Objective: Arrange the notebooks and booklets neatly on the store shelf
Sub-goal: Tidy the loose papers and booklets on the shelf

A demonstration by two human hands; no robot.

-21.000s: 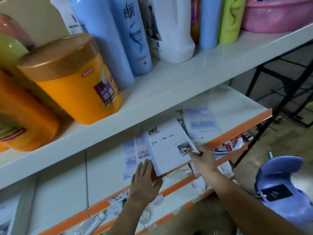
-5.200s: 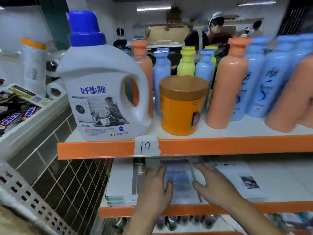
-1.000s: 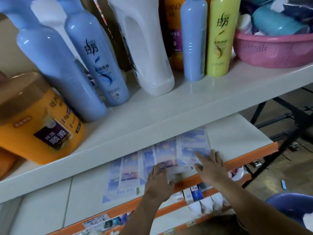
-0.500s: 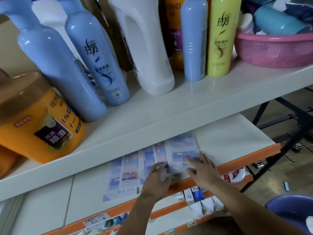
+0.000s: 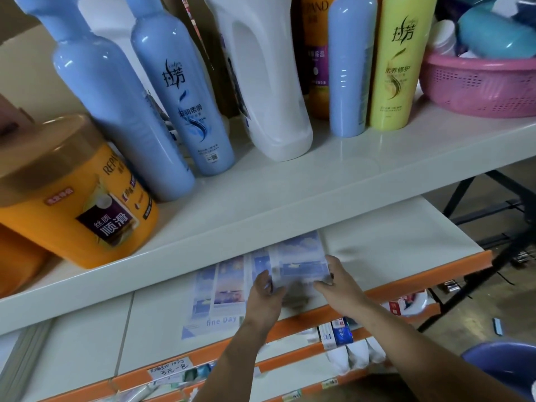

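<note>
**Both hands grip a thin sky-blue paper booklet [image 5: 301, 256] above its row**

Fingers of the left hand [image 5: 265, 297] curl round the booklet's near left edge, and the right hand [image 5: 339, 285] pinches its near right corner between thumb and fingers. Motion blur softens the exact finger contact. Holding both sides probably keeps the limp cover flat and lets the person square it before setting it down.

Just left of it, partly under it, a fanned row of matching pale-blue picture-cover booklets [image 5: 220, 285] lies flat and overlapping, the nearest one printed "fine Day". They sit on the white middle shelf board with an orange front lip [image 5: 406, 242], close to that lip. The overlap looks like a spread not yet gathered, so the held copy seems meant to close up or top the row.

Beyond and above, the white upper shelf [image 5: 319, 184] carries an orange plastic tub with a tan lid [image 5: 72, 204], tall light-blue shampoo bottles [image 5: 182, 97], a white handled detergent jug [image 5: 261, 82] and a yellow-green bottle [image 5: 403, 62]. They stand packed near its front.

Farthest right, a pink perforated plastic basket [image 5: 478, 88] holds a teal rounded plastic container [image 5: 493, 33] and a white capped jar [image 5: 443, 36]. What lies deeper in it is hidden.
</note>
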